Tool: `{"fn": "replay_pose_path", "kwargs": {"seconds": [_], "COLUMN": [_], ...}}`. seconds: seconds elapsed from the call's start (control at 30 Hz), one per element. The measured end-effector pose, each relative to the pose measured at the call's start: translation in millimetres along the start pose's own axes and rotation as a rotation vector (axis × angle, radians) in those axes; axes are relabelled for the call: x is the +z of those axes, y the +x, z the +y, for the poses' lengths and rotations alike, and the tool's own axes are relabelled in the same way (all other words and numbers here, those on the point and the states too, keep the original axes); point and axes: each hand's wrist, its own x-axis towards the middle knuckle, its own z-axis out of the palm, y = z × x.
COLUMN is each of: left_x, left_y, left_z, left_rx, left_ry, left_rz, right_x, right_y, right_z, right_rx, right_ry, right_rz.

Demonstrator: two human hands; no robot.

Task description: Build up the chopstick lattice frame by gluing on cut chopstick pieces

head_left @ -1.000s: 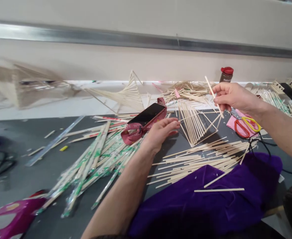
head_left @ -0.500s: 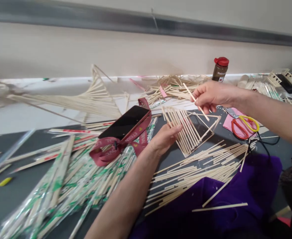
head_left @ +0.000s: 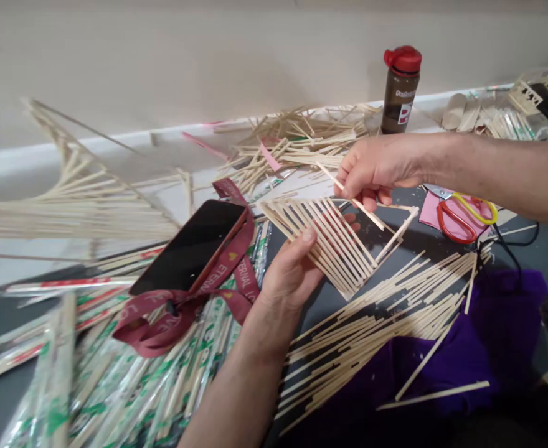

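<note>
My left hand [head_left: 292, 267] holds a slatted frame of thin wooden sticks [head_left: 344, 249], thumb on top and fingers underneath. Parallel sticks fill the frame's left part, while its right part is an open triangle ending in a corner. Between the thumb and fingers of my right hand [head_left: 372, 171] is a single wooden stick [head_left: 371, 214], slanting down to the right just above the frame. I cannot tell whether this stick touches the frame. Loose sticks [head_left: 377, 330] lie in a spread below the frame, some of them over purple cloth [head_left: 502, 317].
A phone [head_left: 190, 246] with a red lanyard [head_left: 230, 274] rests on wrapped chopsticks [head_left: 129, 386]. Scissors [head_left: 458, 221] lie on pink paper [head_left: 431, 211] at right. Behind are a stick pile [head_left: 297, 140], a bottle [head_left: 401, 93] and a larger stick structure [head_left: 78, 193] at left.
My right hand has brought its stick lower and left, closer to the slatted frame. My left hand's fingers now reach further under the frame. The camera view has tilted down and shifted right.
</note>
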Motion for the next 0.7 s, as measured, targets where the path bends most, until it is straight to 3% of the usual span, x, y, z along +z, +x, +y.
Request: {"fn": "replay_pose_path", "kwargs": {"seconds": [0.37,0.63,0.7], "left_x": [7.6,5.5,6.1], "left_y": [-6.6,-6.4,-6.1], "left_z": [1.2,2.2,2.0], "left_rx": [-0.006,-0.005,-0.005], "left_ry": [0.099,0.113,0.102], "left_rz": [0.058,0.072,0.076], "right_x": [0.2,1.9,3.6], "right_y": [6.0,11.3,8.8], "right_z": [6.9,7.6,4.4], "right_rx": [0.043,0.058,0.093], "right_ry": [-0.102,-0.208,-0.169], "right_rz": [-0.089,-0.036,0.05]}}
